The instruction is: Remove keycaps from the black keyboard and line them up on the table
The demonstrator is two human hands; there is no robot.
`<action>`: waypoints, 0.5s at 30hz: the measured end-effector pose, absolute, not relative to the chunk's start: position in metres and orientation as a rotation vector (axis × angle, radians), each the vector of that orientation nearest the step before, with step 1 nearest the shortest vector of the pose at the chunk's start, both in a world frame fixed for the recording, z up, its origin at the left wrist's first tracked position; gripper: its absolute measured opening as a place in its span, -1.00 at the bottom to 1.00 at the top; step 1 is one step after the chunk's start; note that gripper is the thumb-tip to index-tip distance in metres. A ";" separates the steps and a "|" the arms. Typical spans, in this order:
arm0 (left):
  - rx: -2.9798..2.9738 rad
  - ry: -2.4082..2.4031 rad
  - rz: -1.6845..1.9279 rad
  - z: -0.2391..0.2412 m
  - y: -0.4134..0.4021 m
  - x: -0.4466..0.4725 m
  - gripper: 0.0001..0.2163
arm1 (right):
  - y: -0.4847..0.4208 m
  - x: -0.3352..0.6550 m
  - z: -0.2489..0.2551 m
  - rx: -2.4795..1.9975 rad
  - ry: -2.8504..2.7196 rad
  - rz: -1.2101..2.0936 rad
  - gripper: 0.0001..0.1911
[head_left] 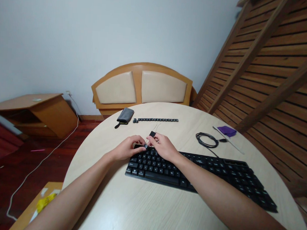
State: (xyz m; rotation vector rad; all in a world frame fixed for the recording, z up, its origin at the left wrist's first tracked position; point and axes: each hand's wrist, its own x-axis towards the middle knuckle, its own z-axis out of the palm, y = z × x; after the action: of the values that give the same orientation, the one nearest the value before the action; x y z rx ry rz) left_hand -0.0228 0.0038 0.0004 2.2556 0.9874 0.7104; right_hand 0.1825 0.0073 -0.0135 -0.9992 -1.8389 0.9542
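Observation:
A black keyboard [212, 176] lies on the round pale table [142, 211], angled down to the right. Both hands meet at its upper left corner. My left hand [126, 148] rests there with fingers curled, pinching at a key. My right hand [162, 145] is closed on a small wire keycap puller [152, 134] with a black grip, its prongs down at the corner key. A row of removed black keycaps [155, 120] lies farther back on the table.
A grey pouch [124, 116] sits left of the keycap row. The keyboard's coiled cable [206, 139], a purple cloth [226, 130] and a thin stick lie at the right. Behind are a wooden headboard [142, 84], slatted frame [275, 74] and low cabinet [36, 113].

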 end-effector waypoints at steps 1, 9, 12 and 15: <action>2.261 0.986 0.710 0.000 0.004 -0.023 -0.83 | 0.007 0.182 -0.013 -1.003 -1.834 0.950 -0.68; 2.279 0.990 0.708 0.000 0.004 -0.023 -0.82 | 0.006 0.182 -0.012 -1.022 -1.820 0.962 -0.67; 2.285 0.982 0.721 0.000 0.004 -0.023 -0.82 | 0.006 0.182 -0.012 -1.022 -1.825 0.962 -0.66; 2.289 0.981 0.729 -0.001 0.005 -0.023 -0.82 | 0.006 0.182 -0.013 -1.007 -1.823 0.971 -0.66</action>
State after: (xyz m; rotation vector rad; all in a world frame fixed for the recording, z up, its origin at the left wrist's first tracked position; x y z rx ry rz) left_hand -0.0228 0.0045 -0.0008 2.2893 0.9807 0.7287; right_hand 0.1823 0.0065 -0.0129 -1.0065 -1.8231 0.9712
